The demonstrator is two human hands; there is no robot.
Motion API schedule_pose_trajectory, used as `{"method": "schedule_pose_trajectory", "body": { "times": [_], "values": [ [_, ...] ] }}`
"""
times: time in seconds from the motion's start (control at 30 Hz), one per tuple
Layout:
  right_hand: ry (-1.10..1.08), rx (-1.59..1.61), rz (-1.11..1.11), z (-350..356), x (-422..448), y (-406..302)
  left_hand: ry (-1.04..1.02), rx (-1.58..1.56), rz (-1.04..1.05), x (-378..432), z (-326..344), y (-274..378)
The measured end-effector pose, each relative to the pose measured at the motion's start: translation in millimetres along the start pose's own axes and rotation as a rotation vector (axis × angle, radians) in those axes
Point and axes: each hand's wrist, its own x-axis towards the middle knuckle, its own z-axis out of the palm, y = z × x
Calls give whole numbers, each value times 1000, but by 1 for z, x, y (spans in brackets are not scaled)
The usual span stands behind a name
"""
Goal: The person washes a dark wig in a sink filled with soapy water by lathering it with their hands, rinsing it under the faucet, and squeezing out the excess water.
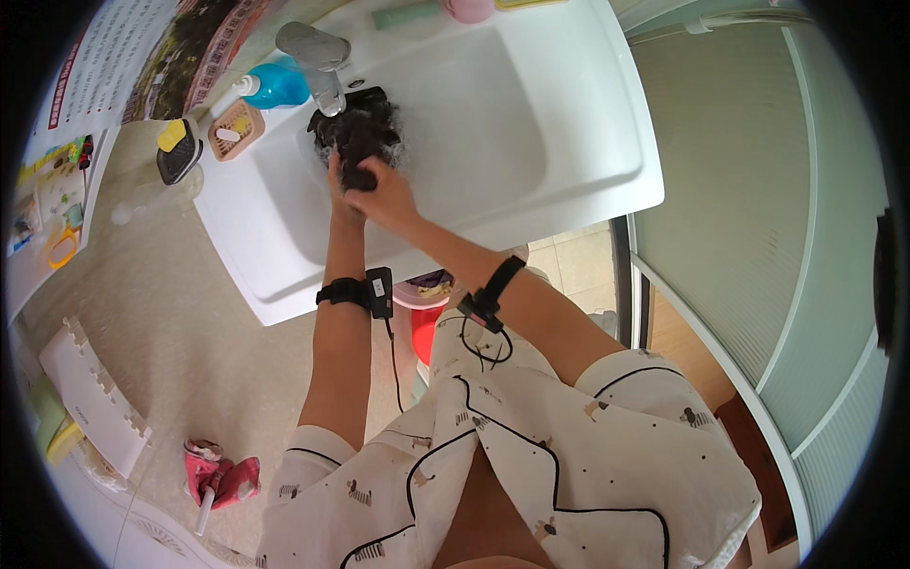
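A dark wet cloth (359,128) lies bunched in the left part of the white washbasin (597,135), below the spout of a tap (313,51). Water splashes white around its edges. My left hand (340,183) grips the near end of the cloth from the left, its fingers partly hidden behind the fabric. From the right, my right hand (387,195) holds the same end between thumb and fingers, close against the left hand.
On the basin's left rim stand a blue pump bottle (277,87) and a pink soap dish (238,131). A black brush with a yellow sponge (172,136) hangs farther left. Below the basin are a pink tub (416,295) and a red bucket (424,334). A frosted sliding door (718,178) borders the right.
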Motion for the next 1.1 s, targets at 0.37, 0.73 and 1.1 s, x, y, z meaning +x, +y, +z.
{"method": "schedule_pose_trajectory", "body": {
  "times": [0.37,0.73,1.1],
  "values": [
    [266,-713,-51,-58,74,18,257,204,44,-6,59,-24],
    [165,-1044,4,-85,69,36,563,2138,507,-13,47,-20],
    [-78,-1301,-103,-60,116,72,321,2591,208,53,22,-16]
  ]
}}
